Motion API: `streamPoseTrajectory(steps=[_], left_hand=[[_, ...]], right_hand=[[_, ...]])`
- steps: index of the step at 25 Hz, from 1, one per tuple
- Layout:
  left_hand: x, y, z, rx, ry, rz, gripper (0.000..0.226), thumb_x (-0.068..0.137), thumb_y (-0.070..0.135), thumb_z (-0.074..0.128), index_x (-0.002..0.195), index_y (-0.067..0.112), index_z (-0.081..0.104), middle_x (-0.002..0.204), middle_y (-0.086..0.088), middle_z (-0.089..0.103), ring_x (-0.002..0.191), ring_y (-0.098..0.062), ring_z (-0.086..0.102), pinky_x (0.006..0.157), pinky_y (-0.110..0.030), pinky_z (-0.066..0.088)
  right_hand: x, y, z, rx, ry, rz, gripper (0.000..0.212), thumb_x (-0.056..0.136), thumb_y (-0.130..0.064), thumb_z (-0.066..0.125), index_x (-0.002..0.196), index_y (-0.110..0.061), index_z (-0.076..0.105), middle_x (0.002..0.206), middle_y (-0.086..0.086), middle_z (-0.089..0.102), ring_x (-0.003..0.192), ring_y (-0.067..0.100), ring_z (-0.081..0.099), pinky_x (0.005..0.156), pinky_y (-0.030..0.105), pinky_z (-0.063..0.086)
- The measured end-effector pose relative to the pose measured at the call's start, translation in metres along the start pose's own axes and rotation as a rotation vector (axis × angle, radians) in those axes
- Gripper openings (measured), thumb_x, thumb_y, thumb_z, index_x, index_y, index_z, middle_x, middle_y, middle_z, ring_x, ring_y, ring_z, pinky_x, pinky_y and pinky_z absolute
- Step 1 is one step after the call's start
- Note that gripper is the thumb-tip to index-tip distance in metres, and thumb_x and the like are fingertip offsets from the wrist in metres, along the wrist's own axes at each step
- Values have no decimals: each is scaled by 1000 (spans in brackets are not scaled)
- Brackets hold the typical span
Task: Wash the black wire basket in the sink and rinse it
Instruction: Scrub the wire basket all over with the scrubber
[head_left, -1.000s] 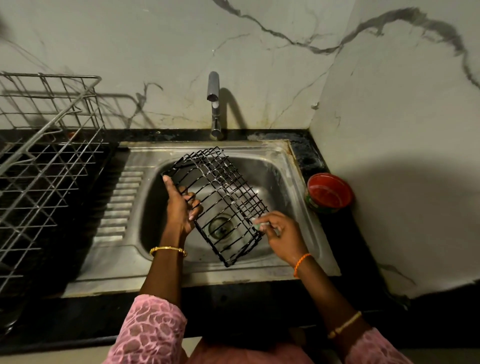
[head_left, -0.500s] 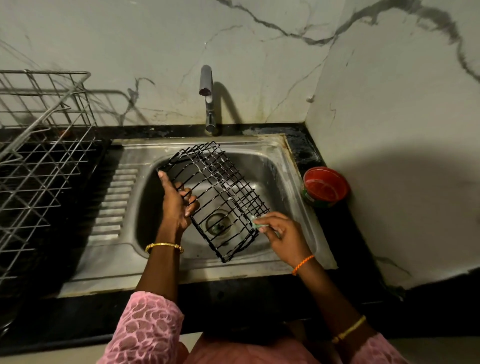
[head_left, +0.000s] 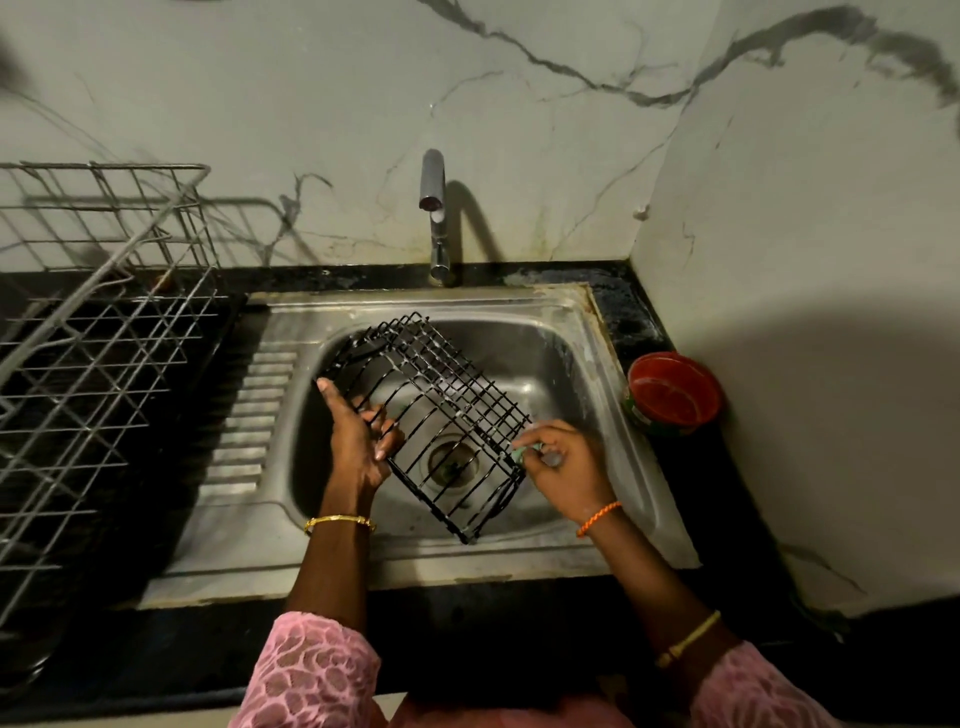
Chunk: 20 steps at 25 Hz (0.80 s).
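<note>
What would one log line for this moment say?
step: scrubbing | left hand: holds black wire basket over sink | right hand: small scrubber at basket edge | tap: off

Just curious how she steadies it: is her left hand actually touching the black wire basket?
Touching. The head view shows the left hand with fingers hooked through the wires of the black wire basket, holding it tilted over the sink.

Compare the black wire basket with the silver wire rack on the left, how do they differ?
The black wire basket is dark-coated; the silver wire rack is bare metal. The basket is held tilted over the sink by the left hand, with the right hand at its edge; the rack stands on the counter, untouched. The basket looks much smaller. Both are open wire grids.
</note>
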<state>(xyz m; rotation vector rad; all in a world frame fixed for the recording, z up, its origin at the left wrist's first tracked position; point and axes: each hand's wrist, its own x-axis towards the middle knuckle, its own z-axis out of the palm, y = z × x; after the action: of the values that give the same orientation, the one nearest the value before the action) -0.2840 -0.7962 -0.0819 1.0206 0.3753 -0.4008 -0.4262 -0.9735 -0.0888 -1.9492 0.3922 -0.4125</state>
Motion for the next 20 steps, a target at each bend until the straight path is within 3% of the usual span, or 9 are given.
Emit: streamPoseTrajectory(steps=[4, 10, 12, 16, 20], left_hand=[[-5, -3, -3, 14, -46, -9, 63, 81, 79, 31, 60, 19, 35, 42, 7, 30, 25, -6, 21, 33, -16, 14], [-22, 3, 21, -2, -71, 16, 56, 85, 73, 31, 66, 22, 37, 47, 8, 31, 29, -5, 22, 36, -14, 10], [-22, 3, 25, -25, -80, 22, 55, 86, 73, 32, 64, 23, 36, 48, 8, 29, 29, -5, 22, 36, -14, 10], [-14, 8, 28, -95, -82, 33, 55, 85, 73, 35, 66, 21, 35, 51, 8, 28, 31, -5, 21, 32, -13, 14], [-10, 7, 32, -90, -72, 33, 56, 85, 73, 34, 67, 21, 33, 49, 9, 28, 30, -5, 20, 30, -10, 14]], right_hand=[[69, -43, 28, 103, -44, -16, 15, 81, 6, 61, 93, 1, 68, 95, -2, 66, 87, 5, 59, 82, 22, 51], [147, -110, 45, 35, -105, -120, 21, 83, 3, 61, 103, 0, 65, 115, 11, 64, 103, 12, 56, 88, 19, 45], [140, -106, 33, -6, -125, -168, 21, 82, 3, 61, 103, -1, 65, 115, 9, 63, 105, 15, 57, 90, 18, 47], [71, -52, 5, -81, -106, -168, 18, 84, -2, 61, 98, -11, 68, 104, -7, 57, 96, 8, 56, 78, 5, 46], [45, -22, -9, -34, -53, -137, 22, 82, 3, 60, 88, -15, 71, 94, -12, 61, 97, 13, 59, 82, 16, 49]])
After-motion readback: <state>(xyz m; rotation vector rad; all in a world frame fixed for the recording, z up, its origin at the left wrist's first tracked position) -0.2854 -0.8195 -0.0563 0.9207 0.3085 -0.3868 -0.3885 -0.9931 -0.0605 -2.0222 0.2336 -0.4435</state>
